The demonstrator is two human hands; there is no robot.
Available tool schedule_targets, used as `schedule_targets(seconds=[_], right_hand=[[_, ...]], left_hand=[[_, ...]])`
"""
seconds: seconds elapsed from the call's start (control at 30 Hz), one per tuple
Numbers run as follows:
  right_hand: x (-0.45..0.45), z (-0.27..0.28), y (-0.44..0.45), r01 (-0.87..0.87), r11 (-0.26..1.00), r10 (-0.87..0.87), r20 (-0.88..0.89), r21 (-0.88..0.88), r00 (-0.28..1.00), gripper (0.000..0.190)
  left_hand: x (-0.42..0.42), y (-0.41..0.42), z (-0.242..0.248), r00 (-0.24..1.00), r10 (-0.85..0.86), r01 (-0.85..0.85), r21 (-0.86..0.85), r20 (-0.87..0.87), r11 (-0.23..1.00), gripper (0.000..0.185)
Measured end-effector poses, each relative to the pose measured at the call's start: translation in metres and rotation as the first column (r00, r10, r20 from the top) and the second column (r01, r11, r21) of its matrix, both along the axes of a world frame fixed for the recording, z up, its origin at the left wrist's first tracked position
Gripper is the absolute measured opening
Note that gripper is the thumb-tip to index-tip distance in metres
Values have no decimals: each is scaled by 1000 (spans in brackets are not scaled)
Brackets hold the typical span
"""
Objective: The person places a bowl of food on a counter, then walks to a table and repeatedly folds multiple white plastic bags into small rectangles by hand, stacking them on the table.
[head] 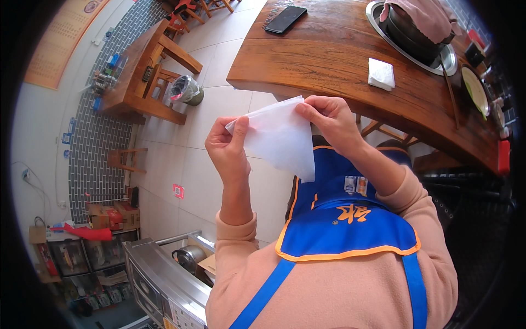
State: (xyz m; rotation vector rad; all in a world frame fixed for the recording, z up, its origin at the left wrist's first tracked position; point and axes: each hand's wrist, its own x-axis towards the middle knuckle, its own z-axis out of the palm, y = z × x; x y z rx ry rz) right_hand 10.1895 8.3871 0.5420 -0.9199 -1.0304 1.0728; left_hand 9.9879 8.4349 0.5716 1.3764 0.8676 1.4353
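A thin white paper napkin (279,135) is spread between my two hands above the tiled floor, in front of the wooden table's edge. My left hand (228,144) pinches its left corner between thumb and fingers. At the top right corner, my right hand (333,121) grips the sheet in the same way. The lower part hangs loose, with its bottom tip over the blue apron (349,222). On the wooden table (308,61) beyond my right hand lies a folded white napkin or small stack of them (381,75).
A black smartphone (286,19) lies near the table's far left corner. A dark pot (411,28), partly covered by a pink cloth (427,18), stands in a metal-rimmed ring. Chopsticks (450,94) and a plate (474,90) are at the right. A lined waste bin (187,90) stands on the floor.
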Motion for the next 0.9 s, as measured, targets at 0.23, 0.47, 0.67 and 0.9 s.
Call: schedule_targets(seconds=[0.23,0.47,0.67,0.9], right_hand=[[2,1,0,79,997,-80,37,23,996,18],[10,1,-6,44,999,-44,26,1,999,16],[10,25,-5,152,870,-432,574,470,696,24],[10,34,-11,3,972,-131,535,234,835,10]], left_hand=[[5,0,-2,1000,-1,1,-14,-11,1000,14],[-1,2,-4,999,-34,34,-11,4,999,10],[7,-9,6,942,-50,120,193,-331,974,8],[2,-3,5,869,-238,251,-27,-433,967,10]])
